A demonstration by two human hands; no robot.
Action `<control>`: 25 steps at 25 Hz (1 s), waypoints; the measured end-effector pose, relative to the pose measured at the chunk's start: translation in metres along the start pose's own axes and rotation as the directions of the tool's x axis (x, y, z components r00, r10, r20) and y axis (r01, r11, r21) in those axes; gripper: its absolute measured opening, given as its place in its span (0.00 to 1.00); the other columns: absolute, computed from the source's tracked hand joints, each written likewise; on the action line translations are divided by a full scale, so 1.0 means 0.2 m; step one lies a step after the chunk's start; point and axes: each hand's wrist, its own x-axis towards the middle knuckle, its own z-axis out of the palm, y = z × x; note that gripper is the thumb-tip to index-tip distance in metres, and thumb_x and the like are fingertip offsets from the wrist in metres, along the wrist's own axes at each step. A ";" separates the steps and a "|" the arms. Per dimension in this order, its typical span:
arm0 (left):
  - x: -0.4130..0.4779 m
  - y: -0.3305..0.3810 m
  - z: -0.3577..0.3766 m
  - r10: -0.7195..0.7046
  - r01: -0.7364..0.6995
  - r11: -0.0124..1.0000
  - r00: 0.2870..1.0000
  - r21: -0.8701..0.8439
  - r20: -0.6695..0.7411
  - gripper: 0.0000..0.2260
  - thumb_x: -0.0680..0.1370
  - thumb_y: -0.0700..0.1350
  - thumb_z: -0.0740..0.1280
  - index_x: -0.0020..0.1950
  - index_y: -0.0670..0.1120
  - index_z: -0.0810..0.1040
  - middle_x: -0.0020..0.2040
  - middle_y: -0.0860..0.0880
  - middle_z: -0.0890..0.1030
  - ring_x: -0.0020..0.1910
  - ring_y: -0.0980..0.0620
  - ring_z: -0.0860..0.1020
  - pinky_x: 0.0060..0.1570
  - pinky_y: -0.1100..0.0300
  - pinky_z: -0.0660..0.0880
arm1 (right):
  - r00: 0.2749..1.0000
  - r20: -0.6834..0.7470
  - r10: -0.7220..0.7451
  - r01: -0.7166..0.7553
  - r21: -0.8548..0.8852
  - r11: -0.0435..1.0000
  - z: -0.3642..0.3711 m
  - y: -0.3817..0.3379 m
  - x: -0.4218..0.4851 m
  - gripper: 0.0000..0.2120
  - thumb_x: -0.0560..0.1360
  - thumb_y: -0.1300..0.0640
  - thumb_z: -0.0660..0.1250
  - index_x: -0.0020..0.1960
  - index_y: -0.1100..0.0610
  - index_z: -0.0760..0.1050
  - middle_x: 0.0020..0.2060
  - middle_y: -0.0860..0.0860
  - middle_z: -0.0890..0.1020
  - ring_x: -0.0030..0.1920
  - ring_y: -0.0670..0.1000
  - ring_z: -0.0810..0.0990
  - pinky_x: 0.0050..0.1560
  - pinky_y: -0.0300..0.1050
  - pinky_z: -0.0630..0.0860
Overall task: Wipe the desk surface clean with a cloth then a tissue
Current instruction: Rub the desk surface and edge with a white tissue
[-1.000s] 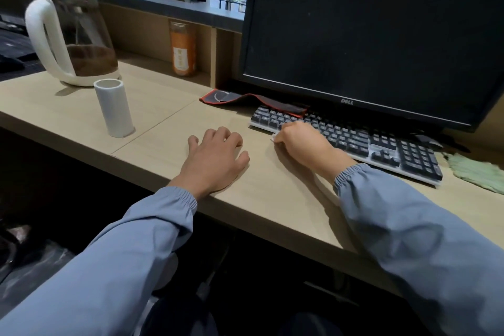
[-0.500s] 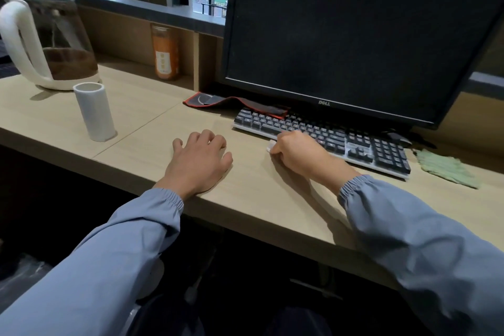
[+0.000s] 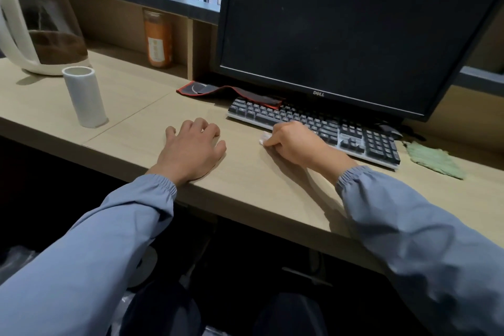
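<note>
My right hand point(image 3: 293, 142) grips a small white tissue point(image 3: 264, 138) and presses it on the light wooden desk point(image 3: 245, 185), right in front of the keyboard. Only a small bit of the tissue shows past my fingers. My left hand point(image 3: 192, 148) rests palm down on the desk to the left, fingers relaxed, holding nothing. A crumpled green cloth point(image 3: 433, 159) lies on the desk at the right end of the keyboard, apart from both hands.
A black keyboard point(image 3: 313, 124) sits under a dark Dell monitor point(image 3: 341, 30). A red-edged mouse pad point(image 3: 226, 91) lies behind the keyboard's left end. A white cylinder point(image 3: 84, 97), a glass kettle point(image 3: 35, 24) and an orange jar point(image 3: 158, 38) stand at the left.
My right hand with the tissue stays close against the keyboard's front edge, shifting only slightly. My left hand has not moved on the desk. The camera has turned a little.
</note>
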 end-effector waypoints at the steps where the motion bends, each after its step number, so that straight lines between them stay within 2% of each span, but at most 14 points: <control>1: 0.00 0.00 0.00 -0.002 0.002 1.000 1.000 0.001 0.004 0.20 0.83 0.59 0.52 0.70 0.54 0.70 0.69 0.49 0.71 0.67 0.46 0.68 0.67 0.37 0.64 | 0.998 -0.013 -0.060 0.060 0.027 0.998 -0.02 -0.02 -0.06 0.14 0.84 0.53 0.61 0.62 0.55 0.83 0.46 0.52 0.80 0.44 0.54 0.80 0.44 0.47 0.77; 4: 0.01 0.00 0.00 -0.006 0.006 1.000 1.000 0.006 -0.010 0.20 0.82 0.60 0.52 0.69 0.54 0.70 0.68 0.49 0.71 0.67 0.46 0.68 0.67 0.37 0.64 | 0.989 -0.007 -0.151 0.151 0.058 0.987 -0.05 -0.03 -0.14 0.12 0.83 0.54 0.64 0.60 0.53 0.84 0.43 0.50 0.80 0.41 0.51 0.79 0.41 0.45 0.76; 7: 0.00 0.01 -0.01 -0.011 0.011 1.000 1.000 -0.011 0.002 0.20 0.82 0.60 0.52 0.70 0.54 0.70 0.70 0.48 0.71 0.68 0.46 0.68 0.68 0.38 0.63 | 0.999 -0.008 -0.045 0.045 -0.022 0.999 -0.03 0.04 -0.01 0.12 0.82 0.59 0.64 0.54 0.53 0.86 0.43 0.52 0.81 0.44 0.56 0.82 0.43 0.48 0.78; 9: 0.00 0.01 -0.01 -0.008 0.008 1.000 1.000 -0.004 0.007 0.20 0.83 0.59 0.52 0.70 0.54 0.70 0.70 0.48 0.71 0.68 0.45 0.68 0.68 0.38 0.63 | 0.999 -0.039 -0.023 0.023 -0.005 1.000 -0.01 -0.02 -0.01 0.12 0.82 0.58 0.63 0.53 0.55 0.86 0.43 0.51 0.80 0.44 0.56 0.82 0.43 0.48 0.78; 12: 0.01 0.01 -0.01 -0.009 0.009 1.000 1.000 0.013 0.015 0.20 0.82 0.60 0.52 0.70 0.53 0.70 0.70 0.47 0.71 0.67 0.45 0.68 0.67 0.38 0.64 | 0.966 -0.074 -0.249 0.256 0.107 0.961 -0.02 -0.23 -0.23 0.16 0.84 0.52 0.59 0.55 0.55 0.85 0.40 0.51 0.78 0.40 0.52 0.78 0.38 0.47 0.75; 14: 0.01 0.01 0.00 -0.009 0.009 1.000 1.000 0.016 0.011 0.20 0.82 0.60 0.52 0.70 0.53 0.70 0.69 0.47 0.71 0.67 0.45 0.68 0.67 0.37 0.64 | 0.950 -0.044 -0.310 0.313 0.130 0.941 -0.04 -0.25 -0.31 0.16 0.83 0.51 0.59 0.57 0.54 0.85 0.40 0.51 0.78 0.39 0.51 0.77 0.37 0.45 0.73; 18: 0.00 0.01 -0.01 -0.012 0.012 1.000 1.000 0.008 0.014 0.20 0.83 0.59 0.52 0.70 0.53 0.70 0.69 0.47 0.71 0.67 0.44 0.68 0.67 0.38 0.64 | 0.975 -0.147 -0.167 0.184 0.112 0.977 -0.02 -0.18 -0.23 0.12 0.83 0.53 0.63 0.55 0.52 0.86 0.39 0.50 0.78 0.38 0.54 0.79 0.37 0.46 0.75; 20: 0.00 0.01 -0.01 -0.004 0.004 1.000 1.000 0.022 0.014 0.20 0.83 0.59 0.52 0.70 0.53 0.71 0.69 0.47 0.71 0.67 0.44 0.69 0.66 0.38 0.64 | 0.964 -0.138 -0.228 0.245 0.129 0.961 -0.01 -0.28 -0.29 0.10 0.82 0.54 0.65 0.52 0.53 0.86 0.40 0.50 0.77 0.40 0.52 0.77 0.38 0.46 0.74; 22: 0.00 0.01 -0.01 -0.010 0.009 1.000 1.000 0.025 0.014 0.20 0.83 0.59 0.52 0.70 0.53 0.71 0.69 0.47 0.71 0.66 0.44 0.69 0.66 0.38 0.64 | 0.943 -0.063 -0.328 0.333 0.213 0.919 -0.04 -0.35 -0.39 0.07 0.79 0.57 0.68 0.52 0.55 0.85 0.41 0.51 0.78 0.42 0.52 0.76 0.40 0.46 0.73; 23: 0.00 0.01 -0.01 -0.011 0.011 1.000 1.000 0.021 0.015 0.20 0.82 0.59 0.52 0.70 0.53 0.71 0.69 0.47 0.71 0.66 0.44 0.69 0.65 0.38 0.64 | 0.942 -0.047 -0.333 0.335 0.239 0.912 -0.05 -0.34 -0.41 0.08 0.78 0.57 0.68 0.52 0.55 0.85 0.41 0.52 0.78 0.42 0.52 0.77 0.40 0.45 0.73; 25: -0.01 0.02 -0.01 -0.001 0.000 1.000 1.000 0.024 0.020 0.20 0.83 0.59 0.52 0.69 0.53 0.71 0.69 0.47 0.71 0.66 0.44 0.69 0.65 0.38 0.65 | 0.965 -0.116 -0.235 0.255 0.207 0.945 -0.04 -0.25 -0.38 0.10 0.81 0.54 0.66 0.52 0.53 0.86 0.39 0.51 0.78 0.37 0.51 0.77 0.37 0.42 0.73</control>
